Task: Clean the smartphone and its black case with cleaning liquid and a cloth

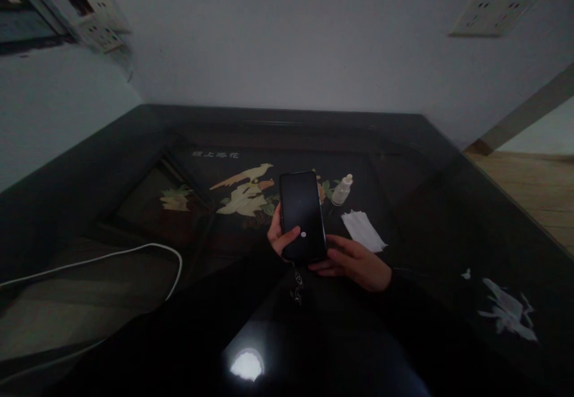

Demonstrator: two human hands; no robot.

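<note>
A black smartphone [301,208] is tilted up above the dark table, its screen dark apart from a small light round icon low down. My left hand [278,234] is closed around its left side, with the thumb lying over the lower part of the screen. At the lower right corner, my right hand [359,263] grips the phone's edge, some fingers reaching beneath it. From the phone's bottom hangs a beaded strap [298,283]. Just beyond my right hand lie a folded white tissue [364,231] and a small bottle with a pale cap [342,191].
The glossy dark table [394,146] has a bird-and-flower picture [244,199] on its top. Torn white scraps [509,310] lie at the right. A white cable [134,249] loops across the left. Wall sockets [495,13] are on the wall behind.
</note>
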